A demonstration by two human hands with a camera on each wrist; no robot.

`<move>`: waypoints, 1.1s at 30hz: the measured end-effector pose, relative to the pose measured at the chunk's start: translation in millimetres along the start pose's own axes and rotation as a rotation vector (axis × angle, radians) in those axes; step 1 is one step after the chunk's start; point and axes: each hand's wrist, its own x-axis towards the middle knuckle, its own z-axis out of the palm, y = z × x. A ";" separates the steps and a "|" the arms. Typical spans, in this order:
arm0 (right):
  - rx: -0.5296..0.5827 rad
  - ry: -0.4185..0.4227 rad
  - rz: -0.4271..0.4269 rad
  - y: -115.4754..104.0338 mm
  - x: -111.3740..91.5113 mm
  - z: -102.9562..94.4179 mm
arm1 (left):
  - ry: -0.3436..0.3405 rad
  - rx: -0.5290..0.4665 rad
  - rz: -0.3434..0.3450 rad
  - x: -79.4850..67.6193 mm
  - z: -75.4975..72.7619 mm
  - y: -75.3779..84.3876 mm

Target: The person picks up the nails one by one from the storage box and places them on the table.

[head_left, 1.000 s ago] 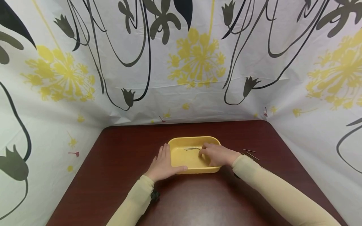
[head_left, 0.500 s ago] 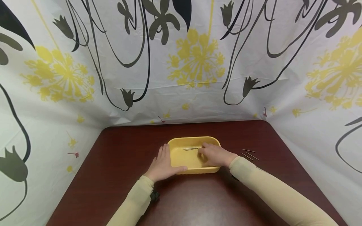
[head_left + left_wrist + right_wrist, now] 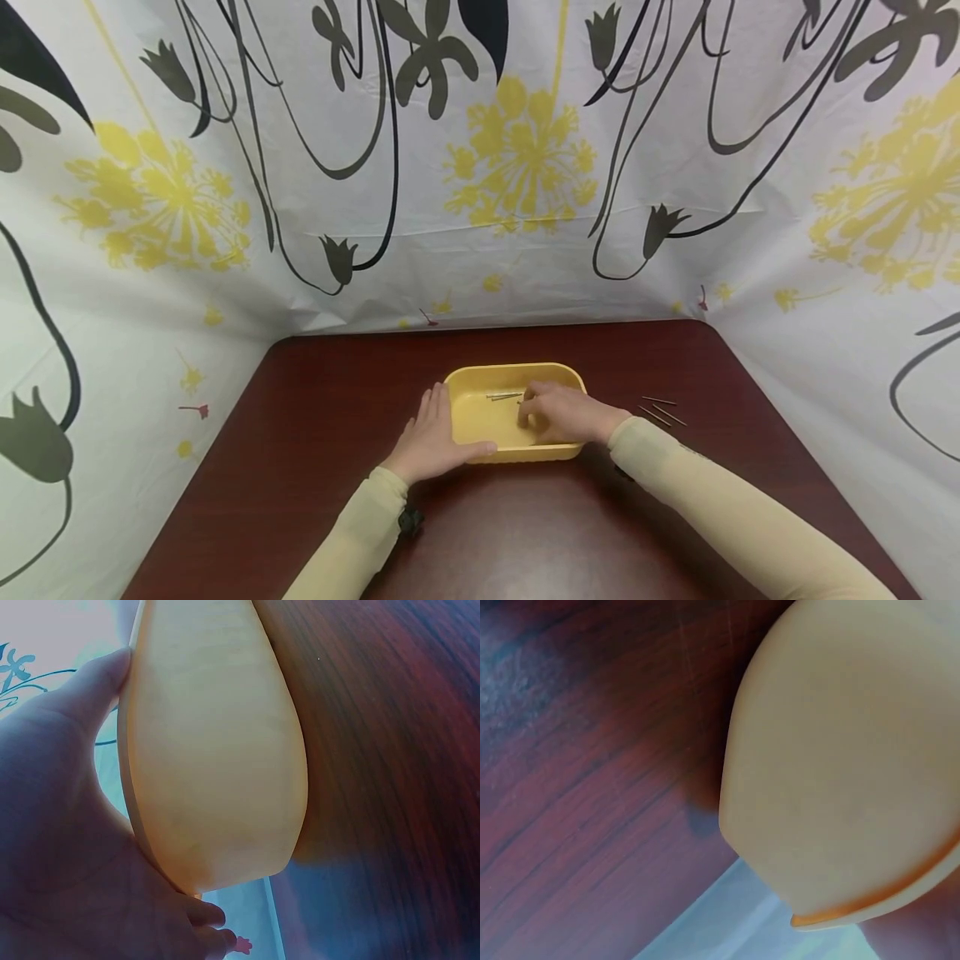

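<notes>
Tray [image 3: 480,421] touches left hand [image 3: 435,437] (fingers straight), while right hand [image 3: 567,412] curls inside, its hold unclear.

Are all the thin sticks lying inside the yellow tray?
No, three thin sticks lie on the dark table, to the right of the tray.

No word, number or sign can be read right now; the yellow tray [image 3: 517,454] shows no legible label, and its outer walls give up no lettering in either wrist view; the metal pins [image 3: 660,401] are too thin to read; a faint dark mark [image 3: 693,452] sits on the right sleeve [image 3: 727,500], too small to make out
</notes>
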 end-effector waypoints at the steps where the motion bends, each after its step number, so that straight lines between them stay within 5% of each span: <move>1: 0.008 0.001 -0.018 -0.4 0.6 -0.2 | 0.000 -0.001 0.000 0.0 -0.2 0.0; 9: 0.034 0.018 -0.127 -6.2 7.4 -1.1 | 0.000 -0.007 0.006 -0.7 -0.6 -0.2; 33: 0.112 -0.107 -0.068 -21.6 23.9 2.0 | -0.002 0.007 0.009 -0.8 -0.3 0.6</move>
